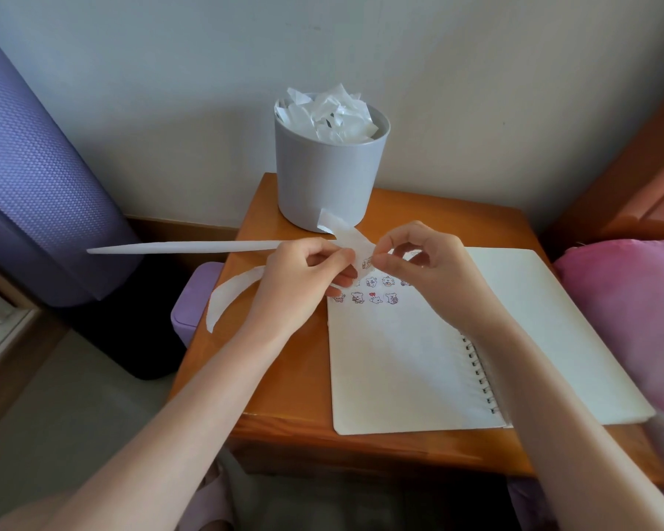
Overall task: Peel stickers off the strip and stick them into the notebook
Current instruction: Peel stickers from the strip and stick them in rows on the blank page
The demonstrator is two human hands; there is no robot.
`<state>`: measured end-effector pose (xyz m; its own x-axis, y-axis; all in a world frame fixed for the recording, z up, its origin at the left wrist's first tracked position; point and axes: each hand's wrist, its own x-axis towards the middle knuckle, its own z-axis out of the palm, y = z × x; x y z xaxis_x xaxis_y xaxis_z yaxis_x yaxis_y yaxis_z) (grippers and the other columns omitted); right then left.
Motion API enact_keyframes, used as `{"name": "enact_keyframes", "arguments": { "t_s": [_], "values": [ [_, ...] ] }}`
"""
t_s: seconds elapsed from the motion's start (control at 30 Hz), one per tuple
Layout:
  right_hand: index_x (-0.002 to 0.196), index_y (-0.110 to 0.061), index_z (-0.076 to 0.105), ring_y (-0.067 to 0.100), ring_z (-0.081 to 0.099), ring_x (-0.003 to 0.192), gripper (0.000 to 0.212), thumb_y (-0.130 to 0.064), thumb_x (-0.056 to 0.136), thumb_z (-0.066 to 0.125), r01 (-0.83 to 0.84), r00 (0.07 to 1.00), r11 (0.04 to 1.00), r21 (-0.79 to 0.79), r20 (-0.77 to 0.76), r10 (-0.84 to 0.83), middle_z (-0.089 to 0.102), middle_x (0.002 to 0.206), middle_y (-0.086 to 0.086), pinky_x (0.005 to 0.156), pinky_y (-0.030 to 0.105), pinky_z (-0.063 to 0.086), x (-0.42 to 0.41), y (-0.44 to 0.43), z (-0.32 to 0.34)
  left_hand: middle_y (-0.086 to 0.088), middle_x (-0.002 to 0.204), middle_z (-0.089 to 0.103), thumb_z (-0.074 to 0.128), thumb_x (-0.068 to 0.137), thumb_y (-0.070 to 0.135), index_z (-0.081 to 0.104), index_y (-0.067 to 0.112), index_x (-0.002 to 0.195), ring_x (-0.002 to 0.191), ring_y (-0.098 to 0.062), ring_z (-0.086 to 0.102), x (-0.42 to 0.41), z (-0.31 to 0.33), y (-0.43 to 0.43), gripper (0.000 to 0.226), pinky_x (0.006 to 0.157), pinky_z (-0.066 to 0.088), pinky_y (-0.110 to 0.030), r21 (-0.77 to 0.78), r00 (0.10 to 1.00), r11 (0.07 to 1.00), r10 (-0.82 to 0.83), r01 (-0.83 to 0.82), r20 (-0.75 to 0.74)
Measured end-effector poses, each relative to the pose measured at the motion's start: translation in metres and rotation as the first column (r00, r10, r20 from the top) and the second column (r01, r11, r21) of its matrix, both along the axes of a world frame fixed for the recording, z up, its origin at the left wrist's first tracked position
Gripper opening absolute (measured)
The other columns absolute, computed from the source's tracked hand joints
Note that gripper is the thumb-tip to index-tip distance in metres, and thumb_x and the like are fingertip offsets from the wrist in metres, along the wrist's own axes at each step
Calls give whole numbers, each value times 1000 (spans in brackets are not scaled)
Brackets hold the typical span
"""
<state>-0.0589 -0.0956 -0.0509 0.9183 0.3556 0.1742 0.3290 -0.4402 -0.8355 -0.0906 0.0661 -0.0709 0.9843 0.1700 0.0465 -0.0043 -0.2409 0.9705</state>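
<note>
An open spiral notebook (399,369) lies on the small wooden table (284,377). Several small cartoon stickers (374,298) sit in rows near the top of its left page. My left hand (303,274) grips a long white sticker strip (185,247), whose ends trail out to the left and curl down past the table edge. My right hand (418,258) hovers over the top of the page, thumb and forefinger pinching a small sticker (368,262) at the strip's bent part.
A grey cup-shaped bin (330,178) stuffed with white paper scraps stands at the table's back. A purple mat roll (35,166) stands at left, a purple stool (192,300) beside the table, a pink cushion (629,320) at right.
</note>
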Motion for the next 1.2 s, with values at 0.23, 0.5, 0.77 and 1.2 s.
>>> {"name": "enact_keyframes", "arguments": {
  "t_s": [0.23,0.5,0.77,1.2],
  "values": [
    [80,-11,70,-2,50,47,4,-15,80,73,112,970,990,-88,-204,-128,66,62,-8,48,10,38,10,-28,1,4,73,70,59,90,20,70,16,88,68,-2,67,-1,-2,0,13,55,51,-11,56,1000,998,-11,11,-3],
    [70,-18,73,19,56,69,5,-16,74,76,122,947,955,-269,-257,-194,74,76,6,69,34,43,15,-38,-3,4,77,71,60,89,20,71,15,89,68,0,66,-1,-6,-1,12,55,49,-7,104,999,994,-27,31,-38],
    [71,-18,73,20,56,69,5,-17,74,76,114,950,937,-329,-240,-200,73,80,9,67,33,42,15,-35,-3,3,77,71,59,90,20,70,14,87,69,-3,67,-1,-6,-1,12,57,50,-8,114,999,993,-30,35,-43],
    [71,-14,73,21,59,71,5,-15,75,75,104,960,923,-371,-206,-190,73,81,8,67,30,43,14,-32,-3,5,76,70,60,89,21,68,19,82,68,-2,66,-1,-6,0,11,57,51,-8,130,998,990,-42,47,-43]
  ]
}}
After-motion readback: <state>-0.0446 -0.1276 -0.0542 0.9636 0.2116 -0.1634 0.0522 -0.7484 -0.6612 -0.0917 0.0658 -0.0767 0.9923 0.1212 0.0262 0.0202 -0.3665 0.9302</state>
